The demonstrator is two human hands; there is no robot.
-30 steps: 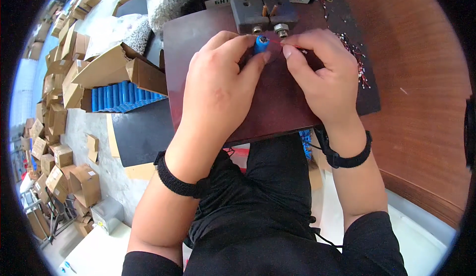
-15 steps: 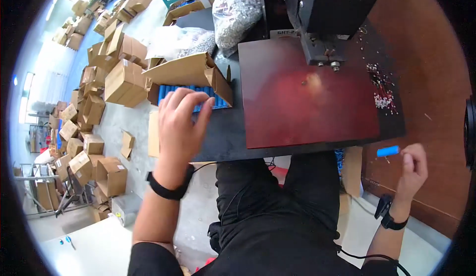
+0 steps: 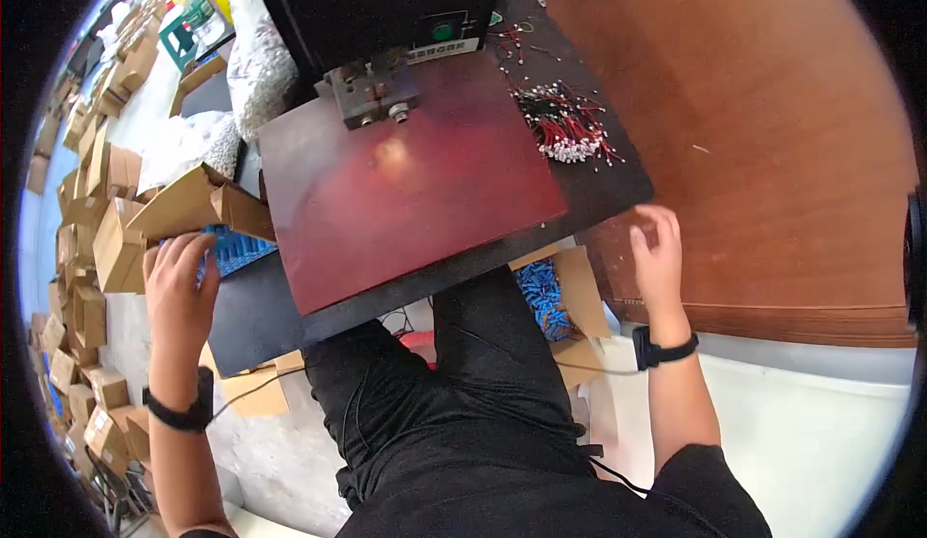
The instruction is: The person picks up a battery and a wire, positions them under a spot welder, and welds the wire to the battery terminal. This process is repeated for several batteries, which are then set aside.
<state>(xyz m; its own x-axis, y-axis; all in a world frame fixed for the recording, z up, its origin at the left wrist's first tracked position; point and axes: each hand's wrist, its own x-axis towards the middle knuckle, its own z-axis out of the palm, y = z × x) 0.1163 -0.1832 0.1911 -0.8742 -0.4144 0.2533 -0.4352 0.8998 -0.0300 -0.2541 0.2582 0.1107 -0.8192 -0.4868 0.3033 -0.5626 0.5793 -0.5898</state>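
Note:
My left hand [image 3: 177, 282] is at the near side of an open cardboard box [image 3: 188, 200], its fingers curved and its thumb apart. Rows of blue cylindrical battery cells [image 3: 235, 248] stand in that box, right beside the fingertips. My right hand [image 3: 660, 256] hovers just off the right corner of the black table, thumb and fingers apart, with nothing between them. Below the table, next to my right thigh, a lower carton [image 3: 582, 292] holds a jumbled heap of blue cells [image 3: 543, 297].
A black machine [image 3: 377, 2] with a metal head [image 3: 372, 94] stands over a dark red board [image 3: 415, 210]. Red and black wires with white connectors [image 3: 572, 137] lie to its right. Bags of small parts [image 3: 259, 70] stand at left; a brown panel [image 3: 763, 152] rises at right.
The view has swung to the right. The blue battery cell that was in my right hand is no longer there. My left hand remains by the box of cells.

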